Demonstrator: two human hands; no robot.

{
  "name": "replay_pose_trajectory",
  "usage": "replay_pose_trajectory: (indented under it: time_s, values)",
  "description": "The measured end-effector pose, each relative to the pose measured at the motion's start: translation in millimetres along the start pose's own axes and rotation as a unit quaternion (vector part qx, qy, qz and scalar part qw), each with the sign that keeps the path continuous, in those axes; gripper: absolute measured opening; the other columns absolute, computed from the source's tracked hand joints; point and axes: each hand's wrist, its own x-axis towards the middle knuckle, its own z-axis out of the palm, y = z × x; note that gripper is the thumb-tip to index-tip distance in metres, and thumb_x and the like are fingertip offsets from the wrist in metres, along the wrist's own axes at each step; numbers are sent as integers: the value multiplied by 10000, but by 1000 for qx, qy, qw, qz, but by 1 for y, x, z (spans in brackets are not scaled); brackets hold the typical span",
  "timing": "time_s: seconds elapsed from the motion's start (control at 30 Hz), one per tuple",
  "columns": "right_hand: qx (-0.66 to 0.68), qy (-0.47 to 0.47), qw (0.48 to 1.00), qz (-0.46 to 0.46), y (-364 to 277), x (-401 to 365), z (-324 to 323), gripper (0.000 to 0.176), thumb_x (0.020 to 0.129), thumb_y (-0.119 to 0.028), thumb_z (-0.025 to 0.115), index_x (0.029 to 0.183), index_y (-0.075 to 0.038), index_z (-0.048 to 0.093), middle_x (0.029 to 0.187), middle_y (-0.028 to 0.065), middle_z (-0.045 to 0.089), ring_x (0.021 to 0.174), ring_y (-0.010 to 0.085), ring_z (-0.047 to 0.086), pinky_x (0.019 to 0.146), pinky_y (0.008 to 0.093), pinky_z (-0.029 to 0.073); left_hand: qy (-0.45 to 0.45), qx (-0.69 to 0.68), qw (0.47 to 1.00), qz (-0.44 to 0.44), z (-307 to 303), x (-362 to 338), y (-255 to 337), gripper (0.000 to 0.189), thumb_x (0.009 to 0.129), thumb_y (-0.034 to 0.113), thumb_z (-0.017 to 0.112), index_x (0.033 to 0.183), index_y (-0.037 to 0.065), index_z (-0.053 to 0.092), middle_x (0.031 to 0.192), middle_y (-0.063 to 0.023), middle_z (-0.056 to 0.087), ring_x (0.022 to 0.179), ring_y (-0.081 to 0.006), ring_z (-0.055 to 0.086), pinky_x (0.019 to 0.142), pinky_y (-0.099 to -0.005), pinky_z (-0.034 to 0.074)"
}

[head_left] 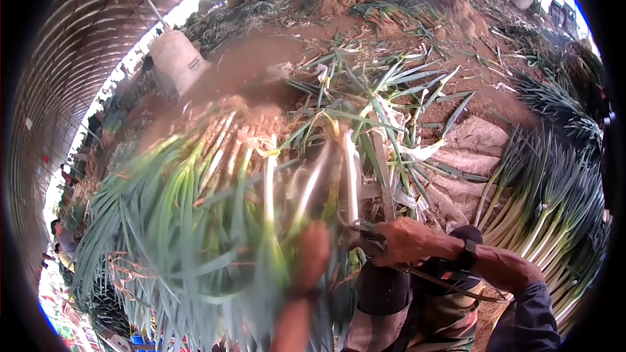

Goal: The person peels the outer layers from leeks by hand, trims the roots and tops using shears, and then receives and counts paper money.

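Observation:
Long green onions (189, 195) with white stems and rooty ends lie in a big pile at the left and centre. My left hand (313, 254), smeared by motion, is at the lower middle among the green leaves; its fingers cannot be made out. Just right of it, my right hand (407, 240) has its fingers closed round a dark tool (366, 234), perhaps a blade or shears, beside a white onion stem (353, 179). A dark watch (466, 255) is on the right wrist.
Neatly laid green onions (548, 221) are at the right, beside brown sacking (466, 156). Loose leaves (404, 81) litter the soil ahead. A full white sack (177, 60) stands at the upper left. A person (64, 238) is at the far left edge.

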Motion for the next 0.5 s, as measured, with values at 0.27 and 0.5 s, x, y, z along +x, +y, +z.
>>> replay_pose_trajectory:
  time_s: [0.27, 0.5]
  values:
    - [-93, 18, 993, 67, 11, 25, 8, 486, 753, -340, 783, 1060, 9, 644, 812, 216, 688, 747, 362, 685, 700, 436, 534, -87, 106, 990, -39, 9, 18, 7, 201, 898, 218, 568, 911, 27, 630, 982, -205, 610, 910, -405, 593, 785, -503, 490]
    - [-31, 68, 987, -145, 19, 9, 21, 257, 968, -309, 581, 1090, -112, 692, 753, 130, 700, 532, 198, 648, 518, 326, 536, -77, 90, 991, -61, 2, 14, 17, 264, 918, 243, 497, 936, 23, 641, 1004, -215, 610, 972, -383, 587, 850, -497, 452]
